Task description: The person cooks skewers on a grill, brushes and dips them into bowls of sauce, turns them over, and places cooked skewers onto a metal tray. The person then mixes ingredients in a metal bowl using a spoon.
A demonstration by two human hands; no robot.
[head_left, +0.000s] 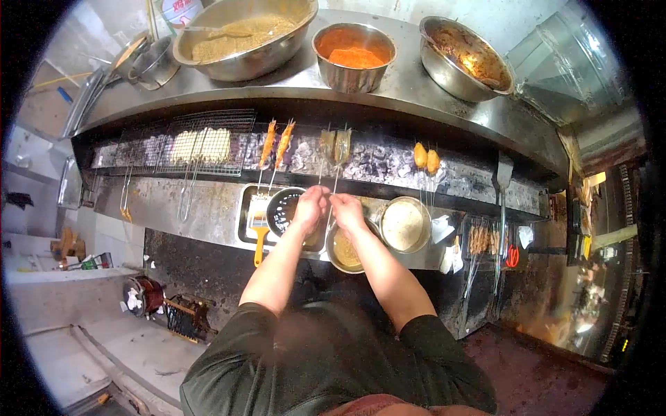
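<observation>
Two skewers with flat, dark pieces (342, 146) lie over the grey-white coals of a long grill, and their metal ends reach toward me. My left hand (312, 205) is closed on the end of the left skewer. Close beside it, my right hand (345, 209) pinches the end of the right one. Under my hands are a dark bowl (281, 211), a bowl of brownish contents (344, 251) and a metal tray (244, 225). Left of the held skewers, two orange skewers (283, 145) rest on the grill.
Yellow skewered pieces (433, 162) and a wire rack (208, 142) are on the grill. A pale-filled bowl (404, 224), an orange brush (259, 239) and a spatula (504, 173) stand nearer. Large bowls, one with red powder (355, 57), line the back shelf.
</observation>
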